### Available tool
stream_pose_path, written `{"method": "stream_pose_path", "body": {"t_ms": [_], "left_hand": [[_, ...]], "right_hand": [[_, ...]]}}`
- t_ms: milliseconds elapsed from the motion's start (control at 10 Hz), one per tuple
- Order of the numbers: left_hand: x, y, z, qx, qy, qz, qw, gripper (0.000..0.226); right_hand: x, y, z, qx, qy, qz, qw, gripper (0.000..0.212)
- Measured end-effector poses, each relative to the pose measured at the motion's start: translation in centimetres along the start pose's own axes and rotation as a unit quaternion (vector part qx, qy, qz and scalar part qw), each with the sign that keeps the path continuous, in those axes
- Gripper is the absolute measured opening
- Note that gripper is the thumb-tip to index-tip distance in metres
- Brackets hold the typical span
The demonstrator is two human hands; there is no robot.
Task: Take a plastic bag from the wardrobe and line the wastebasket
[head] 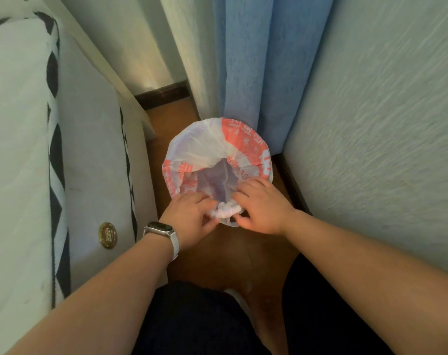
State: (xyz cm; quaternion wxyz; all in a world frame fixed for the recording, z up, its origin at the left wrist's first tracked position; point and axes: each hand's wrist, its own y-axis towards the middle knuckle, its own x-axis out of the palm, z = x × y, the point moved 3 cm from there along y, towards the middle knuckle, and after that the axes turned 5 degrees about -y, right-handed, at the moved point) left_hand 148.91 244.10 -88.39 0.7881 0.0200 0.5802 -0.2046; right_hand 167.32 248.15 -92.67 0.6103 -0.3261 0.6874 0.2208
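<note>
A white plastic bag with orange-red print (205, 147) is spread over the round mouth of the wastebasket, which stands on the floor and is fully covered by it. The bag sags into the bin at the centre. At the near rim, my left hand (192, 216) and my right hand (261, 206) both pinch a bunched white wad of the bag's edge (226, 210) between their fingers. A watch with a white strap sits on my left wrist.
A bed with a white mattress and black-patterned trim (64, 162) runs along the left. A blue curtain (264, 73) hangs behind the bin. A pale textured wall (384, 137) closes the right side. Brown wooden floor (233, 252) lies between; my knees fill the bottom.
</note>
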Motion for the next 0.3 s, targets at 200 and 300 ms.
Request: {"method": "stream_pose_path", "body": {"t_ms": [200,300], "left_hand": [[-5.4,-4.2,5.2,-0.046,0.019,-0.007,0.999,0.056],[-9.7,-6.7,6.6,-0.077,0.037,0.015,0.996,0.054]], "right_hand": [[-6.7,-2.7,-3.1,0.030,0.001,-0.021,0.999,0.052],[-11.3,-4.0,-4.3,0.048,0.006,-0.025,0.999,0.054]]}}
